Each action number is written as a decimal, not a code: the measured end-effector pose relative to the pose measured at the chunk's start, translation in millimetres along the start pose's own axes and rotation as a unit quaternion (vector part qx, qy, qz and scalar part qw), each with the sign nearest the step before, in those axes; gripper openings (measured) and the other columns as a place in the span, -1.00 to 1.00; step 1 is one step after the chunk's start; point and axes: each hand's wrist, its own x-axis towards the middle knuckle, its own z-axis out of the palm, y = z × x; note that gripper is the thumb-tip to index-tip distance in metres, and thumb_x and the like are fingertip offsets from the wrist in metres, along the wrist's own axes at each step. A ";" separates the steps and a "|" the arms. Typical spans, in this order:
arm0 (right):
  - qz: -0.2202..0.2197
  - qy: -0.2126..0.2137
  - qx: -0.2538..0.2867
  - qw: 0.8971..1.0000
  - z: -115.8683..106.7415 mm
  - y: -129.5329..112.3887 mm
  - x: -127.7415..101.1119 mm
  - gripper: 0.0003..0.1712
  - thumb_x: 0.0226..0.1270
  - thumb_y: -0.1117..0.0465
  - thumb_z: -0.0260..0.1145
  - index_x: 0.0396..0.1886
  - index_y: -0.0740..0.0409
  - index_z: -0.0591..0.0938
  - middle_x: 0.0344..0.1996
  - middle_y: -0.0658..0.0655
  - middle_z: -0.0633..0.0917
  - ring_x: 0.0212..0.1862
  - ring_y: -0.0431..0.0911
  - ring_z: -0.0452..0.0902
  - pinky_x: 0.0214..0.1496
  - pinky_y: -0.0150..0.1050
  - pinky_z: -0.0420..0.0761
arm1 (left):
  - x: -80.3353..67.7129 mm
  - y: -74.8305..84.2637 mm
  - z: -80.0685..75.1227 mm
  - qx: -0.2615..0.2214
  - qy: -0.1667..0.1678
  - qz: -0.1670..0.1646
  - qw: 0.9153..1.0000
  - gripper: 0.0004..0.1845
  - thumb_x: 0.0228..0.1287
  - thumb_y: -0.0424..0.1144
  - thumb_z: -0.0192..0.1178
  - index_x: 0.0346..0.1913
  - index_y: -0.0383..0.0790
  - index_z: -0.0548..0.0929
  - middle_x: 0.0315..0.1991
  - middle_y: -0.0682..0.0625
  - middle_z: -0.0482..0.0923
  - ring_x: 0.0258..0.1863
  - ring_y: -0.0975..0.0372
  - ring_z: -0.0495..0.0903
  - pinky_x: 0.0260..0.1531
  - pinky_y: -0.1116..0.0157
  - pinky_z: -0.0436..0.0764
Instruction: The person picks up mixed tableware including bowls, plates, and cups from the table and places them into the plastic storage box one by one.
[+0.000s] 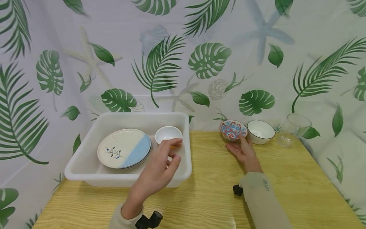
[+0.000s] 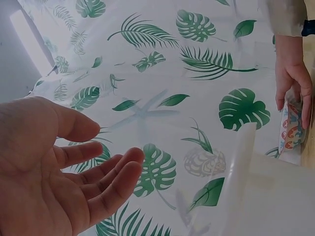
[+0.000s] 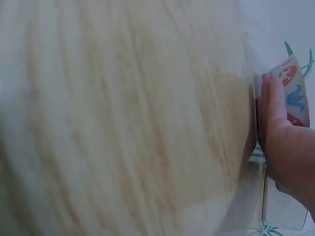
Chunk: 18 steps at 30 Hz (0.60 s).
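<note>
My right hand (image 1: 246,153) grips a small bowl with a red and blue floral pattern (image 1: 231,128) at the back of the table, thumb at its rim and fingers low along its side. The left wrist view also shows this patterned bowl (image 2: 291,130) between thumb and fingers. My left hand (image 1: 158,170) hovers over the right part of a white plastic basin (image 1: 85,176), its fingers loosely bent and holding nothing. Inside the basin lie a stack of cream and blue oval plates (image 1: 125,148) and a small white bowl (image 1: 168,133), partly hidden behind the left fingers.
A white bowl with a dark rim (image 1: 260,132) stands just right of the patterned bowl. Beyond it, near the table's right edge, is a clear glass (image 1: 297,125). Leaf-printed cloth (image 1: 171,79) hangs behind the wooden table (image 1: 211,184).
</note>
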 end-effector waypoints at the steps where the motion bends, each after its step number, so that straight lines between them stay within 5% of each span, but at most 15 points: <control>1: 0.000 -0.004 0.000 1.000 -0.9 0.6 1.5 -0.21 0.59 0.08 -0.02 0.58 -0.50 -0.20 0.19 0.24 0.32 0.30 0.10 0.41 0.37 -0.01 0.34 | -0.1 -0.4 -0.1 -0.002 0.000 -0.002 1.000 -0.58 0.38 -0.44 0.08 0.28 -0.31 0.42 0.17 -0.10 0.49 -0.21 0.22 0.62 -0.36 0.40 0.65; 6: -0.001 -0.022 0.011 1.000 -5.5 1.5 7.1 -0.20 0.58 0.10 0.00 0.56 -0.56 -0.17 0.15 0.24 0.35 0.24 0.13 0.49 0.35 0.02 0.35 | -1.2 -0.4 -2.0 -0.017 -0.005 -0.018 1.000 -0.57 0.41 -0.43 0.07 0.31 -0.27 0.40 0.21 -0.08 0.46 -0.15 0.18 0.64 -0.31 0.37 0.65; 12: 0.009 -0.025 0.025 0.999 -9.5 -0.9 13.4 -0.19 0.58 0.13 0.02 0.57 -0.51 -0.16 -0.20 0.32 0.60 -0.09 0.21 0.70 0.27 0.05 0.43 | -1.8 1.0 -4.4 -0.028 -0.004 -0.030 0.999 -0.57 0.41 -0.42 0.06 0.31 -0.25 0.40 0.21 -0.07 0.46 -0.14 0.17 0.64 -0.30 0.35 0.65; 18: 0.012 -0.031 0.027 0.999 -5.9 1.4 18.0 -0.21 0.60 0.19 -0.06 0.59 -0.46 -0.16 -0.20 0.31 0.61 -0.05 0.17 0.69 0.29 0.03 0.42 | -0.8 -2.2 -6.5 -0.018 -0.002 -0.024 1.000 -0.57 0.41 -0.42 0.06 0.31 -0.29 0.40 0.21 -0.08 0.47 -0.15 0.16 0.65 -0.30 0.36 0.66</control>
